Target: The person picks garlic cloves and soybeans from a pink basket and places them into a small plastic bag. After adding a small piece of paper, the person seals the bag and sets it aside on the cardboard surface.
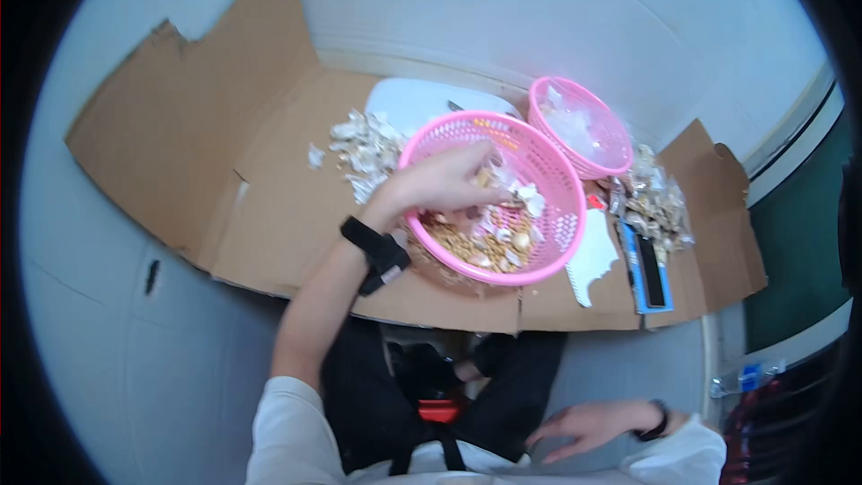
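Observation:
My left hand (449, 181) reaches over the rim of a large pink basket (575, 233), with its fingers curled among crumpled white and clear scraps. What lies between those fingers is too small to make out. Small tan pieces (458, 238) and white scraps (533, 200) lie in the basket. A black strap (377, 247) circles my left wrist. My right hand (584, 427) rests near my right thigh, holding nothing, its fingers loosely spread.
Cardboard (260, 242) covers the work surface. White scraps (364, 148) lie left of the basket, with a white tray (404, 99) behind. At right are a smaller pink basket (588, 166), small wrapped pieces (655, 202), a torn white sheet (593, 256) and a dark phone-like object (651, 269).

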The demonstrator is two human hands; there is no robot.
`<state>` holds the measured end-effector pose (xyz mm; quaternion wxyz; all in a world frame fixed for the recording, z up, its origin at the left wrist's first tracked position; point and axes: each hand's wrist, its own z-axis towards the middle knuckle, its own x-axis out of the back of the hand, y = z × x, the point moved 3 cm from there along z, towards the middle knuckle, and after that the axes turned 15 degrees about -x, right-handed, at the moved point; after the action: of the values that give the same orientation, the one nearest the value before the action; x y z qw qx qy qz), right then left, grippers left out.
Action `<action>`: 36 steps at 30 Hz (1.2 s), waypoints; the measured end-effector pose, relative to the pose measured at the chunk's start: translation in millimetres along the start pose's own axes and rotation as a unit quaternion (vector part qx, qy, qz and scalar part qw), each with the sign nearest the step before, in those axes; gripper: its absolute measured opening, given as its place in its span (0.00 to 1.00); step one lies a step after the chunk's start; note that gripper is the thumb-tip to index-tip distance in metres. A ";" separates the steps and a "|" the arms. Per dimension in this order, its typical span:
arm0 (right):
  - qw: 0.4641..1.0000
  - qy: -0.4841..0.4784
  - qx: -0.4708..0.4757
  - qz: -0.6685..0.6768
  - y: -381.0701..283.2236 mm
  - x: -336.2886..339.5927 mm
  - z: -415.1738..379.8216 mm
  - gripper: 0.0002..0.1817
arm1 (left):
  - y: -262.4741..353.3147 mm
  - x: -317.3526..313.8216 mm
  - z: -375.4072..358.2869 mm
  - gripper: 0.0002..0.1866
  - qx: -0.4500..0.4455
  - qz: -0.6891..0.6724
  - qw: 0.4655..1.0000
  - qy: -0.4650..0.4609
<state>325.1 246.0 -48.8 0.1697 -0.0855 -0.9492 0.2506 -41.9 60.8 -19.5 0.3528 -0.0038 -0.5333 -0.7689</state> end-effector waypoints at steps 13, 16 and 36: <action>0.850 0.508 0.111 0.079 -51.9 279.2 4.1 0.13 | 27.2 18.9 7.2 0.32 -0.017 0.235 0.968 0.089; 0.880 0.460 0.092 -0.075 -38.2 302.6 45.0 0.11 | 19.1 16.0 6.1 0.31 -0.008 0.217 0.974 0.071; 0.905 0.418 0.044 -0.065 -39.9 298.0 72.4 0.10 | 13.4 12.2 1.8 0.27 0.052 0.143 0.988 0.024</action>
<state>19.1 252.9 -4.6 0.5708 -0.1130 -0.7824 0.2222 -44.4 53.2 -3.1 0.4719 -0.0434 -0.5575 -0.6816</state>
